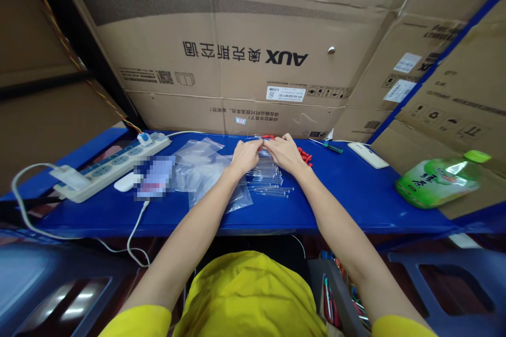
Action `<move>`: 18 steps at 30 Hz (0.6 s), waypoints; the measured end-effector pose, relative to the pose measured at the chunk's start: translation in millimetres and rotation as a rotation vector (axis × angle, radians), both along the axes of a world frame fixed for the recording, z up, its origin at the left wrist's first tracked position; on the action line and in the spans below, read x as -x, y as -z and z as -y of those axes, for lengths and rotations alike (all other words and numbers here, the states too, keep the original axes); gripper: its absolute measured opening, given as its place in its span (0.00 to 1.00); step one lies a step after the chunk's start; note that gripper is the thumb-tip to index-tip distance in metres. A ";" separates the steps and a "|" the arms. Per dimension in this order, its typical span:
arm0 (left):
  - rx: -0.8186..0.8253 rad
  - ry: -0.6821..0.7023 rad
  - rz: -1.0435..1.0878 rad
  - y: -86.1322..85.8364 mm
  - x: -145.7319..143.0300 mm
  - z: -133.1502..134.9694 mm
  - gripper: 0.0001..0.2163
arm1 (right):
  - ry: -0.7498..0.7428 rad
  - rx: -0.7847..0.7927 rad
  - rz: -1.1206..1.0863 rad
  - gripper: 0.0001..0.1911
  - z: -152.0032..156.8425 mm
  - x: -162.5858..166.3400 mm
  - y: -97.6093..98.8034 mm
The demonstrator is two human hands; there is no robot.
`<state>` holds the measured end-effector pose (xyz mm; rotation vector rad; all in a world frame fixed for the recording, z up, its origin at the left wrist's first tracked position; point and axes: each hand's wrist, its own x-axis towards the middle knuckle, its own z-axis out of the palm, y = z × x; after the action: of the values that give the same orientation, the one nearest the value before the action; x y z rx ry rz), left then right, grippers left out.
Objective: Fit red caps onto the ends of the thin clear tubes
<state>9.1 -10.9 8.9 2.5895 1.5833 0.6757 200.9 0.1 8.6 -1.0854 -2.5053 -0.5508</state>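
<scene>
Both my hands meet at the back middle of the blue table (348, 189). My left hand (245, 155) is closed, its fingertips pinching a thin clear tube (259, 143) with a red end. My right hand (285, 151) is closed on the same tube from the other side. Below the hands lies a heap of clear tubes (271, 181). Small red caps (305, 156) lie just right of my right hand. Clear plastic bags (201, 168) lie left of my left hand.
A white power strip (113, 166) with plugged cables lies at the left. A green-handled screwdriver (330, 146), a white flat device (368, 155) and a green bottle (438, 181) on its side lie to the right. Cardboard boxes (245, 42) wall the back.
</scene>
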 end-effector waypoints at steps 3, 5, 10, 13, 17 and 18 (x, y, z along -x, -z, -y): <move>-0.012 0.016 0.057 0.3 0.6 0.2 0.14 | 0.010 0.005 -0.027 0.23 -1.2 -3.0 -1.7; -0.011 0.044 0.064 0.7 0.4 0.7 0.13 | 0.011 0.009 -0.035 0.23 -2.0 -5.6 -2.5; -0.050 0.082 -0.051 5.9 -2.2 0.7 0.13 | 0.018 0.010 -0.036 0.24 -4.3 -11.8 0.6; -0.050 0.079 -0.124 9.5 -3.9 -1.0 0.14 | 0.022 0.027 -0.031 0.22 -5.3 -13.0 4.1; -0.018 0.080 -0.142 8.1 -5.4 -0.4 0.13 | 0.004 0.055 -0.031 0.20 -5.1 -10.9 5.6; -0.015 0.080 -0.137 6.5 -5.6 0.5 0.13 | -0.004 0.056 -0.033 0.20 -4.8 -10.0 5.4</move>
<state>14.7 -11.4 2.4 2.7470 1.5039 0.5170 211.0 4.9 3.2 -1.1006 -2.5073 -0.4602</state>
